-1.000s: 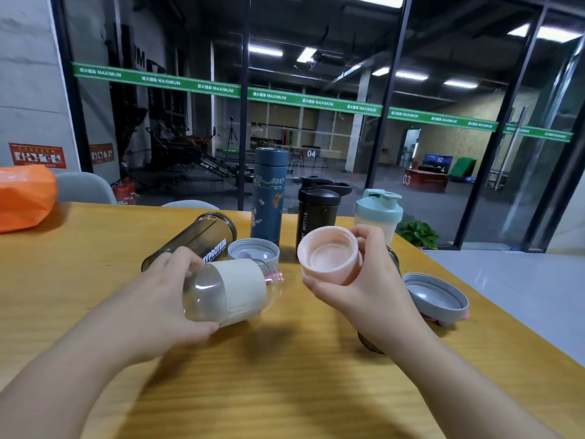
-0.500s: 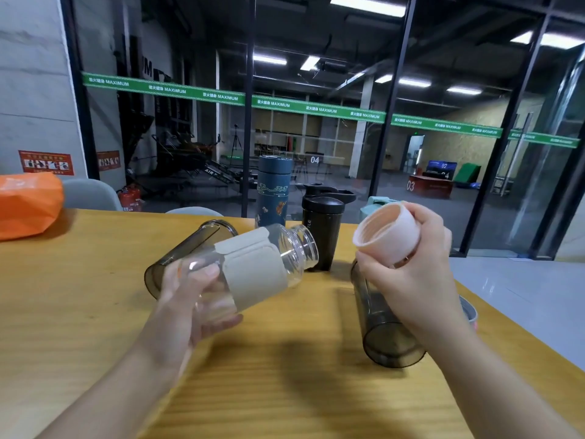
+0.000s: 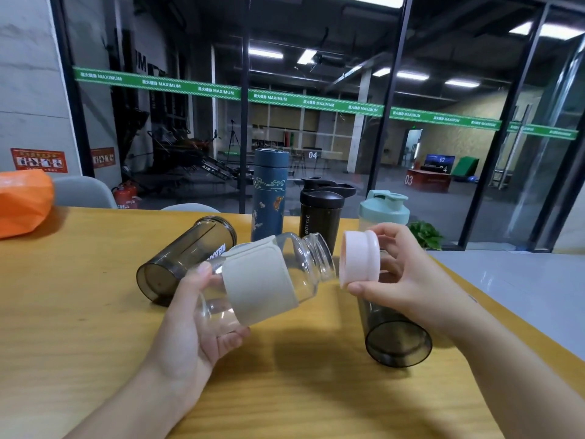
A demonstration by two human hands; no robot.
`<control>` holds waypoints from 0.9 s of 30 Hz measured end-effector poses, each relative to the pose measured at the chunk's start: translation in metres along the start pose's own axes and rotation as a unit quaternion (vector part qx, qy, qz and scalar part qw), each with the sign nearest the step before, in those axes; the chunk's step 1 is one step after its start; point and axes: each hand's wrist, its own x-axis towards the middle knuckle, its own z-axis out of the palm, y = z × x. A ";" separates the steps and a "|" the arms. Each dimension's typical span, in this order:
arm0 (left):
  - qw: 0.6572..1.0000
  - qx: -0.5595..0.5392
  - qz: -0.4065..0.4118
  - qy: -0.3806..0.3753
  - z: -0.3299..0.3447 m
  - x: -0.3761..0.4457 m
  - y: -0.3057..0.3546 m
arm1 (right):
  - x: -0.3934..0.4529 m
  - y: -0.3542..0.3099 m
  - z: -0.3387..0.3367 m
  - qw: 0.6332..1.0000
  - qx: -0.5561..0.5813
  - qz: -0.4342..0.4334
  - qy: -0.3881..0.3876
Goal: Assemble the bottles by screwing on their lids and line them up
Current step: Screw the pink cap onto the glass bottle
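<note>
Left hand [image 3: 193,331] grips the tilted clear glass bottle [image 3: 269,277]; right hand [image 3: 408,280] pinches the pink lid [image 3: 359,263] just beside the bottle's open mouth.

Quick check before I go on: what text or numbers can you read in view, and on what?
"MAXIMUM": green strip on the glass
"BOTTLE": black shaker
"...ROTEIN", partly hidden: smoky cup lying down
"04": card behind glass
"03": red box
Red wall signs: too small
</note>
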 end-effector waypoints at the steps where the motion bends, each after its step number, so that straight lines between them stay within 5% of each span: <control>1: 1.000 0.005 -0.001 -0.002 0.000 0.000 0.000 | 0.000 0.000 0.000 1.000 0.008 -0.003 -0.007; 27: 0.998 0.052 0.029 -0.001 0.000 0.002 0.001 | -0.001 0.005 0.002 0.988 0.090 -0.028 -0.125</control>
